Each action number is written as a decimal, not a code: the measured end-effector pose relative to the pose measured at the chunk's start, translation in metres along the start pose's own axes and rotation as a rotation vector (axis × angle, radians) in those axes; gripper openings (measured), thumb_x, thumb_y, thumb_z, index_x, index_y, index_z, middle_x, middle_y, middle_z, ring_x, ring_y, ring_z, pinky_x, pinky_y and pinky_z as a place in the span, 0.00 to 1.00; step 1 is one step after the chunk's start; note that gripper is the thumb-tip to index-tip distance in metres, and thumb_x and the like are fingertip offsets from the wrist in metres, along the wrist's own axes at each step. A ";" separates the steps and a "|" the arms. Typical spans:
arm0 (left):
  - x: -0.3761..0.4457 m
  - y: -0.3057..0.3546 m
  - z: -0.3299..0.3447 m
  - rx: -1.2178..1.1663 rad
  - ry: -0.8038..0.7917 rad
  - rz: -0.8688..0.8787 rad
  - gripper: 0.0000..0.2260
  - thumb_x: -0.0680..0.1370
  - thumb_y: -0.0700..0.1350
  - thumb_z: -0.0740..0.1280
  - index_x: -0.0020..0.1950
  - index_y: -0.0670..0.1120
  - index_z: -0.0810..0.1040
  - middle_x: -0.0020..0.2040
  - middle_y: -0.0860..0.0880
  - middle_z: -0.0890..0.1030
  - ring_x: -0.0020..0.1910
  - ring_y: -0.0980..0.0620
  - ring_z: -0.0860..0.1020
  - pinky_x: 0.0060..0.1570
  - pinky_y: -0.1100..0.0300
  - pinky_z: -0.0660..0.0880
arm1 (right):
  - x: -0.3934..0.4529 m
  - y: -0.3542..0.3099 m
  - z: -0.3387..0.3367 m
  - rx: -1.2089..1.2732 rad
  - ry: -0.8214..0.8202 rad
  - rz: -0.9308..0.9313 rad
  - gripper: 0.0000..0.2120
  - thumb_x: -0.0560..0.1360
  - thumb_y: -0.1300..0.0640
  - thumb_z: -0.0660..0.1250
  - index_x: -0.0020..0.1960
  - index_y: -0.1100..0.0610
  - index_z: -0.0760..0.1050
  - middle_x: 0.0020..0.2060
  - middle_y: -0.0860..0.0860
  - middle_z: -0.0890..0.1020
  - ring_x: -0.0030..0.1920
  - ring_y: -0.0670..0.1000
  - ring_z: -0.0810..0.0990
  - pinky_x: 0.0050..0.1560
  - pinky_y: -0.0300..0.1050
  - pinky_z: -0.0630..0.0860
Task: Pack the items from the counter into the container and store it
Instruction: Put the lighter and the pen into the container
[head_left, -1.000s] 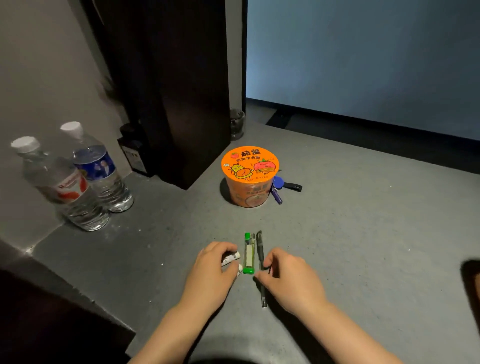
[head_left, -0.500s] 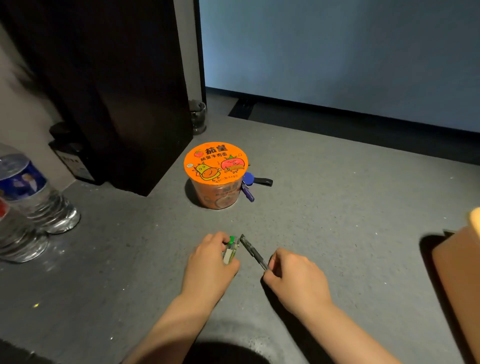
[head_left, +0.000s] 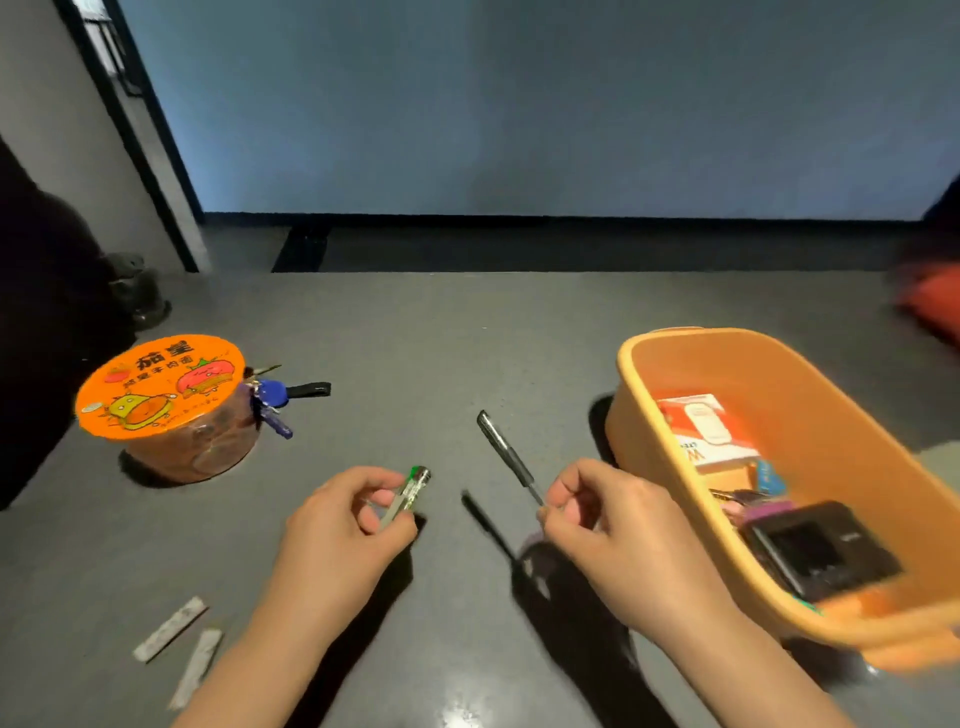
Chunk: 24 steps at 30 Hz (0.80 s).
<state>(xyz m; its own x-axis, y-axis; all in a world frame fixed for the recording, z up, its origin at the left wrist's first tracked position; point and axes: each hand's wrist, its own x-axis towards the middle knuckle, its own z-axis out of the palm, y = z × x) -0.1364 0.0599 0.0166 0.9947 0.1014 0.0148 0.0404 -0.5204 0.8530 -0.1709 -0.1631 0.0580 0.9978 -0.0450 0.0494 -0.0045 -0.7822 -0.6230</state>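
Above the counter (head_left: 467, 332), left hand (head_left: 337, 540) pinches a light, rigid lighter (head_left: 410, 493); right hand (head_left: 618, 540) clamps the slim pen (head_left: 506, 457) by its tip.

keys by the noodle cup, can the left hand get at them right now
Probably not yet: bare counter lies between, but the left hand is shut on the lighter, so it would have to drop that before taking the keys.

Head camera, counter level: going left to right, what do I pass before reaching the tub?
Orange noodle cup → bunch of keys → left hand holding the green lighter → black pen held by the right hand → orange tub, already partly packed.
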 end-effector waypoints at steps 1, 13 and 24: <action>-0.003 0.017 0.010 -0.021 -0.025 0.041 0.11 0.67 0.40 0.71 0.42 0.56 0.80 0.39 0.52 0.80 0.32 0.56 0.74 0.33 0.68 0.69 | -0.006 0.008 -0.015 0.018 0.029 0.014 0.03 0.70 0.51 0.67 0.39 0.47 0.74 0.32 0.42 0.80 0.30 0.41 0.74 0.29 0.37 0.66; -0.028 0.151 0.129 -0.252 -0.178 0.263 0.08 0.67 0.42 0.71 0.42 0.54 0.82 0.37 0.55 0.78 0.29 0.60 0.70 0.29 0.71 0.68 | -0.056 0.117 -0.152 -0.002 0.143 0.130 0.02 0.70 0.51 0.67 0.38 0.46 0.76 0.33 0.42 0.79 0.28 0.42 0.72 0.30 0.36 0.69; -0.050 0.165 0.177 -0.228 -0.077 0.222 0.10 0.66 0.46 0.72 0.45 0.58 0.81 0.40 0.57 0.80 0.32 0.60 0.74 0.31 0.70 0.71 | -0.030 0.173 -0.201 -0.182 -0.392 0.046 0.02 0.68 0.52 0.66 0.39 0.47 0.77 0.36 0.45 0.82 0.34 0.44 0.77 0.34 0.44 0.76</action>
<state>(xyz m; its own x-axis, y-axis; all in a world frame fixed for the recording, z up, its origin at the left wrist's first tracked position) -0.1627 -0.1810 0.0643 0.9814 -0.0620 0.1819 -0.1922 -0.3183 0.9283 -0.2152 -0.4225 0.1058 0.9458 0.1302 -0.2974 -0.0258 -0.8831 -0.4685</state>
